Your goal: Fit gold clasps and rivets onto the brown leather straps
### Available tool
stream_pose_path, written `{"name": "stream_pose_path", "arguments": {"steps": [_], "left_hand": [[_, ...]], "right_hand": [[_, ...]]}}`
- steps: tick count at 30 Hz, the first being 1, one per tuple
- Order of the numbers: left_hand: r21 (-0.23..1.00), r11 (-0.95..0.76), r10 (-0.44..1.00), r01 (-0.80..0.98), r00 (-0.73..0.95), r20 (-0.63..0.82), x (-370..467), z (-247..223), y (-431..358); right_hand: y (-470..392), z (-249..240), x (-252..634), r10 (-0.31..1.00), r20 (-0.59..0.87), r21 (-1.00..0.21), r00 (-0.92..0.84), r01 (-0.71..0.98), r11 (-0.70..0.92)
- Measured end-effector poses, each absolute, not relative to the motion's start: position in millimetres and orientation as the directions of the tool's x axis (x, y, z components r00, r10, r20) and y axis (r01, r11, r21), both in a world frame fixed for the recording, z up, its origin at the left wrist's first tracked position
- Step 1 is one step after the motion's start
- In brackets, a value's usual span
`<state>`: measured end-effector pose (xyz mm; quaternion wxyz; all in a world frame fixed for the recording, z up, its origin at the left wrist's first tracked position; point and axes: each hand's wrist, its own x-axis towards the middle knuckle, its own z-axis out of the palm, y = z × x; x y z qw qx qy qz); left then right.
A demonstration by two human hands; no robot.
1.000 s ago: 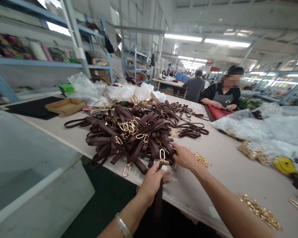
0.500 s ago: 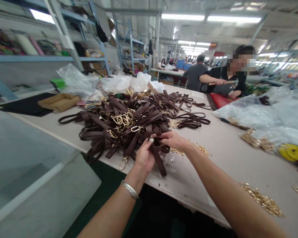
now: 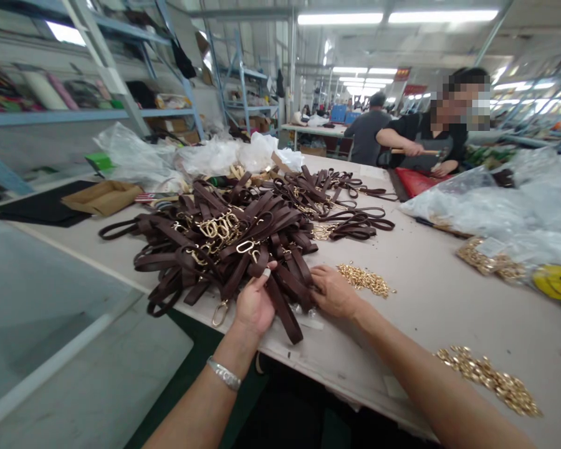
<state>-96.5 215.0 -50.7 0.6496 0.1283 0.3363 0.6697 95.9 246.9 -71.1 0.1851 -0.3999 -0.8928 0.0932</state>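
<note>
Brown straps with gold clasps lie in a large pile [image 3: 215, 237] on the table. At the pile's front edge, my left hand [image 3: 256, 304] grips a brown strap [image 3: 285, 312] between thumb and fingers, and its end hangs down toward the table edge. A silver bracelet is on the left wrist. My right hand [image 3: 331, 290] is to the right, low over the table beside the straps, its fingers bent; their tips are partly hidden against a strap and a small clear plastic piece. Small gold parts [image 3: 364, 279] lie just beyond the right hand.
More gold pieces [image 3: 490, 379] lie near the right forearm. Plastic bags [image 3: 505, 206] cover the right side. A cardboard tray [image 3: 101, 197] and black sheets sit at the left. Across the table, a person [image 3: 421, 137] holds a hammer over red material [image 3: 414, 181].
My hands have moved apart: the right hand has left the strap held by the left and come down to the table. The view has shifted slightly.
</note>
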Motion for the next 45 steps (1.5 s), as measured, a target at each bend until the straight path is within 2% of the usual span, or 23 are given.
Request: {"name": "stream_pose_path", "arguments": {"steps": [8,14,19,23,26,29,34,39,45], "left_hand": [[0.664,0.118,0.935,-0.738,-0.142,-0.324,-103,-44,207],[0.722,0.211,0.920,-0.659,-0.116,-0.375,-111,-35,187],[0.773,0.264,0.927,-0.576,-0.071,-0.369,-125,-21,158],[0.829,0.301,0.932,-0.472,-0.037,-0.359,-132,-17,137],[0.860,0.407,0.913,-0.309,0.128,-0.387,-131,-23,120],[0.858,0.467,0.869,-0.215,0.288,-0.401,-127,-31,102],[0.826,0.516,0.811,-0.228,0.442,-0.384,-122,-34,84],[0.814,0.533,0.791,-0.228,0.475,-0.385,-119,-36,79],[0.740,0.641,0.707,-0.203,0.531,-0.467,-117,-41,73]], "right_hand": [[225,-71,108,0.696,0.299,-0.060,-0.652,0.715,0.696],[192,-81,133,0.690,0.325,0.035,-0.647,0.737,0.675],[183,-75,147,0.684,0.353,0.002,-0.638,0.732,0.682],[213,-69,148,0.753,0.398,-0.059,-0.524,0.804,0.591],[242,-70,141,0.810,0.382,-0.084,-0.445,0.856,0.510],[255,-72,132,0.827,0.322,-0.092,-0.461,0.854,0.512],[234,-72,130,0.801,0.263,-0.093,-0.538,0.812,0.576],[208,-76,141,0.780,0.267,-0.083,-0.566,0.793,0.604],[190,-81,149,0.773,0.316,-0.091,-0.550,0.794,0.602]]}}
